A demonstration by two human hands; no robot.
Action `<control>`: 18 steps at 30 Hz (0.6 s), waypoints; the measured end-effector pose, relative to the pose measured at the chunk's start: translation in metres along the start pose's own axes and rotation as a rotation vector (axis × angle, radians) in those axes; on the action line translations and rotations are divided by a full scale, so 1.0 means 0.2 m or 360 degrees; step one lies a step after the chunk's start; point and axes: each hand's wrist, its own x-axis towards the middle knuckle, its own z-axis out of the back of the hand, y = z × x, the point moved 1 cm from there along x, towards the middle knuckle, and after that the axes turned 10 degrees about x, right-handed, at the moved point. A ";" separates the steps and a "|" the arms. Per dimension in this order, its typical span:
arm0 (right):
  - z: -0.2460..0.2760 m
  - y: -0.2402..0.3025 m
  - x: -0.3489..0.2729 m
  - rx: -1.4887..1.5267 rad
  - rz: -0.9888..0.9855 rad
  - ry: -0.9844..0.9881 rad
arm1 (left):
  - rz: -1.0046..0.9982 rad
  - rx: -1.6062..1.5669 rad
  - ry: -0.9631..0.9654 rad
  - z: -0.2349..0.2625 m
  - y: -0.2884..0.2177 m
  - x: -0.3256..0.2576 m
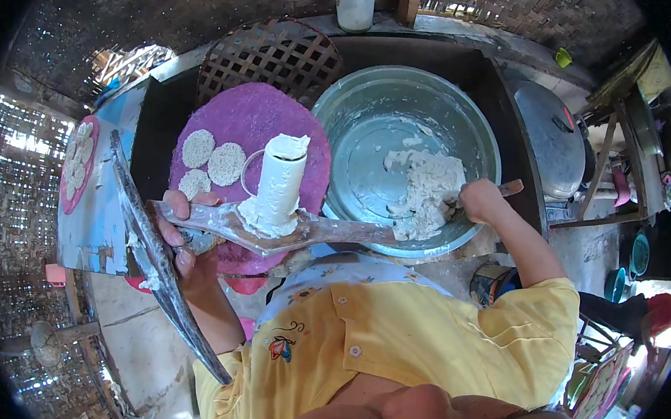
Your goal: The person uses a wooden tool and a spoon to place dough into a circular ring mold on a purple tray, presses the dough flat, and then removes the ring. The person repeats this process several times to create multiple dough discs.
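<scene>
My left hand (184, 242) is closed round one end of a wooden noodle press (272, 232). From the middle of its bar rises a cylinder (279, 182) coated and topped with white dough. A long, dark wooden bar (164, 267), smeared with dough, slants past that hand and along the forearm; whether the fingers touch it is unclear. My right hand (482, 202) makes a fist round a wooden stick (511, 187) over the rim of a large green basin (359, 94). The stick's far end is hidden near a lump of pale dough (430, 189) in the basin.
Behind the press lies a round purple mat (280, 112) carrying several flat noodle discs (197, 148). A lattice basket (272, 57) leans behind it. A big lidded metal pot (547, 139) stands right of the basin. Another purple mat with discs (79, 160) lies far left.
</scene>
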 end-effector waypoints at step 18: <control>-0.15 0.19 0.06 0.0629 0.0149 0.0127 | 0.0050 0.0019 0.0008 0.00 0.06 0.01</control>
